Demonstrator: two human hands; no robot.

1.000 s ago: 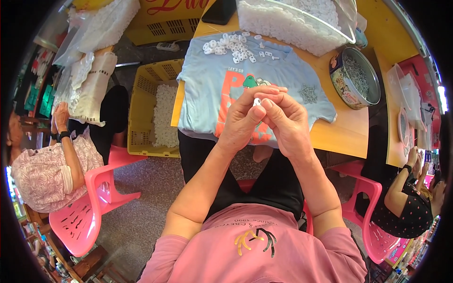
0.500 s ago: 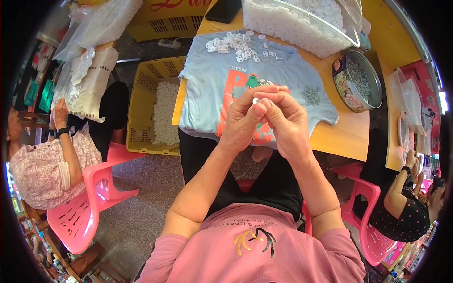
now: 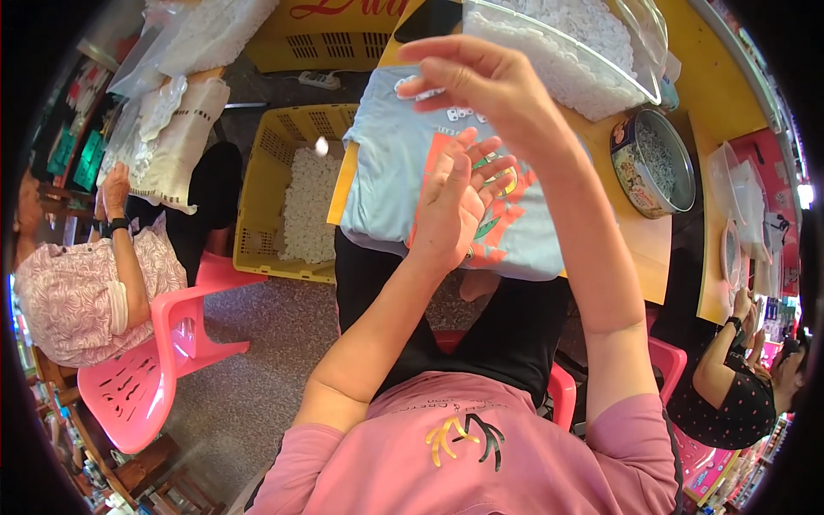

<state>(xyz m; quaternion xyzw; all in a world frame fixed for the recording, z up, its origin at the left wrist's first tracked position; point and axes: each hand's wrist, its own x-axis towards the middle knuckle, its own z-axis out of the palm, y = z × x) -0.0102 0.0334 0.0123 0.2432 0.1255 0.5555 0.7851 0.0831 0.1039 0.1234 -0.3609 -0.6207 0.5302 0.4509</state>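
a small white piece (image 3: 321,146) is being seen in mid-air, well to the left of the left hand (image 3: 455,202) and above the yellow basket (image 3: 257,184) of like white pieces. both hands are being held open and apart, nothing clamped in either: the left hand is raised palm-in with fingers spread, the right hand (image 3: 481,81) is lifted higher and beyond it, fingers loosely extended. under both hands a light blue shirt (image 3: 386,163) with an orange print is being used as a work cloth on the yellow table (image 3: 652,249); a few white pieces are lying on it just beneath the right hand. a clear bag (image 3: 566,47) of white pieces is lying beyond the right hand, and a round tin (image 3: 657,163) to its right. judging by this, a finished piece is being tossed toward the basket; the next move would be calling for a fresh piece to be picked from the cloth.
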